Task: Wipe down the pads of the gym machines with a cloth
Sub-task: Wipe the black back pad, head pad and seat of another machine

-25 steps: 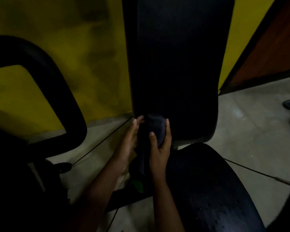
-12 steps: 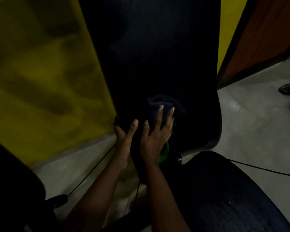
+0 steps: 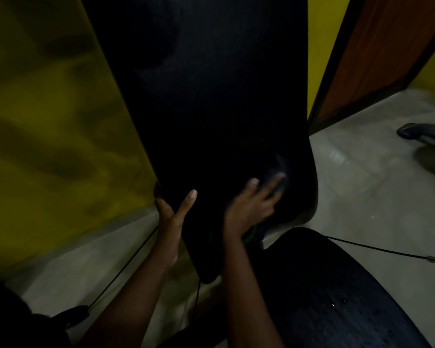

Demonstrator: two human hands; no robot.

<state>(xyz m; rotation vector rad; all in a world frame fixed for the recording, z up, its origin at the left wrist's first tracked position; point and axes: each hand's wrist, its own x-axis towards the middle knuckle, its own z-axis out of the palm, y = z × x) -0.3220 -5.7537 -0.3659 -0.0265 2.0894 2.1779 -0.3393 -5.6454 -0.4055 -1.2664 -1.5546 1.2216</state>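
A tall black back pad [image 3: 211, 96] stands upright in the middle of the dim view. My left hand [image 3: 171, 212] grips its lower left edge, thumb on the front and fingers hidden behind. My right hand [image 3: 254, 204] presses a dark cloth [image 3: 278, 169] flat against the pad's lower right corner; its fingers are spread and blurred. A green bit of the cloth [image 3: 251, 234] hangs below my palm. Most of the cloth blends into the dark pad. The black seat pad [image 3: 337, 297] lies below on the right.
A yellow wall [image 3: 48, 121] runs behind the pad on the left. A brown door [image 3: 387, 51] stands at the upper right. Thin black cables [image 3: 377, 251] cross the grey floor [image 3: 374, 192]. A dark machine foot [image 3: 422, 131] rests at the right edge.
My right hand has swept the cloth to the right along the bottom of the back pad. My left hand has kept its hold on the pad's left edge.
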